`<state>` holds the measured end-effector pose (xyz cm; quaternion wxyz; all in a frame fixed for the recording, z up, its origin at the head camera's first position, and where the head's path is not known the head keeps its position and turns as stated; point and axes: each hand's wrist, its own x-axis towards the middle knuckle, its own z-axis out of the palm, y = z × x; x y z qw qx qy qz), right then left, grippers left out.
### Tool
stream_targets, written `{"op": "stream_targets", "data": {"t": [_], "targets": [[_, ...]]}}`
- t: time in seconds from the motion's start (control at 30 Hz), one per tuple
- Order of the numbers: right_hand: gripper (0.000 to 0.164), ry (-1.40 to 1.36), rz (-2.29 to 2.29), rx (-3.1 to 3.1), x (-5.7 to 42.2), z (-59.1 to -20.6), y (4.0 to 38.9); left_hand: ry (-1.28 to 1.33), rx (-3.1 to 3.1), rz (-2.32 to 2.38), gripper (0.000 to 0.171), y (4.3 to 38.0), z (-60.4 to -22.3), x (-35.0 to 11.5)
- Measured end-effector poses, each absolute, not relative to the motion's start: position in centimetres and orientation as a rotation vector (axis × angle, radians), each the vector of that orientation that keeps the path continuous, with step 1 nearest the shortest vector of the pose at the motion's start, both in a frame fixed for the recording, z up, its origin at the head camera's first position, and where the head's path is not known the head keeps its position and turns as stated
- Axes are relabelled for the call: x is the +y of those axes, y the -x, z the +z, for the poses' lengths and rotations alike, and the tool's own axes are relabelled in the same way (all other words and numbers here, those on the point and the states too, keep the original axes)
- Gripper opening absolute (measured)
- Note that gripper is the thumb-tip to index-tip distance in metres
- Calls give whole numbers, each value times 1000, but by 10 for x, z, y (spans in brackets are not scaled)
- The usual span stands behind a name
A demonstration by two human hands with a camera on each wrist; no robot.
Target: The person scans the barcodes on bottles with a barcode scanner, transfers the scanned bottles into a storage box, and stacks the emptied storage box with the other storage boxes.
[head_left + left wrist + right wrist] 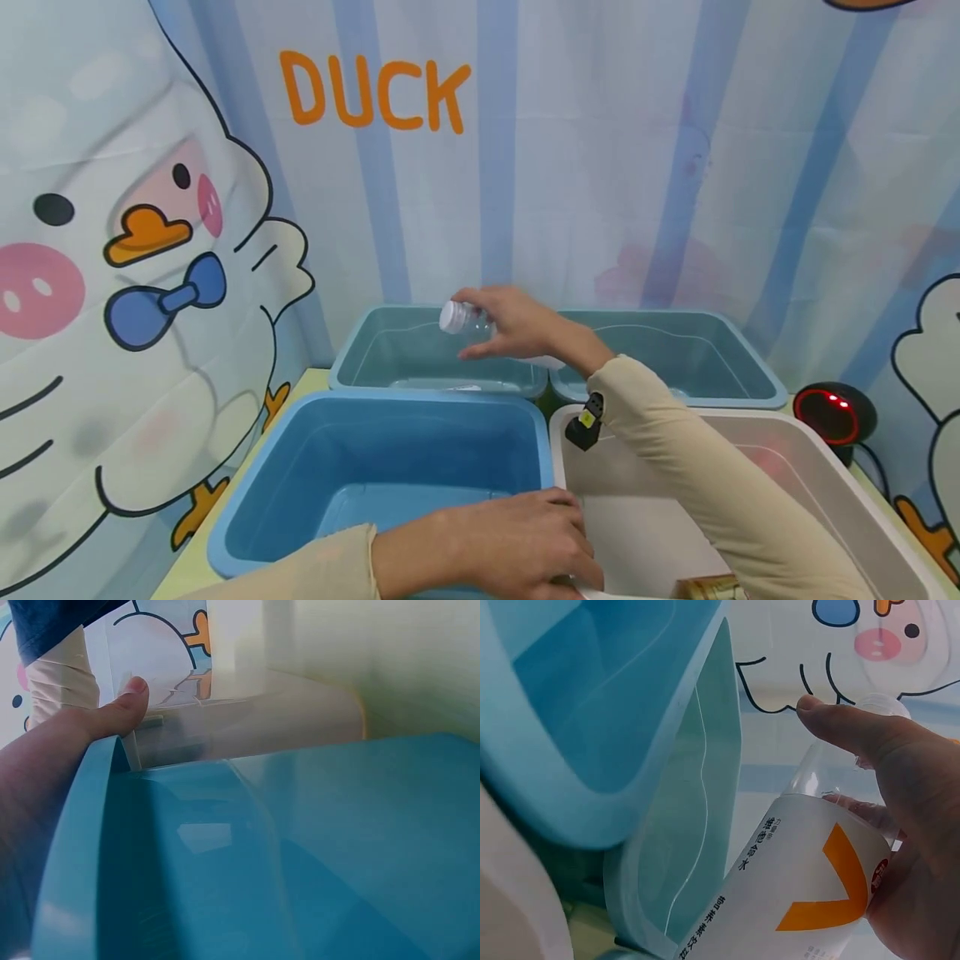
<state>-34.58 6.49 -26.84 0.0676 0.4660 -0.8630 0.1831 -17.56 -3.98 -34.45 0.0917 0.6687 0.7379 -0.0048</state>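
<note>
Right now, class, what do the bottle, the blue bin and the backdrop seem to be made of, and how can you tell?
Bottle: probably glossy plastic; its see-through shoulder meets a printed label.
Blue bin: likely moulded plastic, with soft highlights and rounded corners.
Backdrop: fairly matte, perhaps thin fabric, since it ripples; plastic sheeting is possible.

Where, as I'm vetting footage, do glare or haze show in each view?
Head: the round black device glows red; left wrist: haze upper right, a pale patch, perhaps reflected, on the blue plastic tub; right wrist: glare on the white-labelled clear plastic bottle.
</note>
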Motion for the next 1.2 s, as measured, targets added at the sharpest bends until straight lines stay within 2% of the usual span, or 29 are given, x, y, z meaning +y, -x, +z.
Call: {"op": "stream_targets", "data": {"t": [0.8,1.2], "targets": [[85,-1361,330,-2845,16,-285,346,-1982,2192,23,28,175,-346,-41],[89,-1285,337,-2916,9,-290,340,-2013,2183,19,29,173,-346,-41]]}}
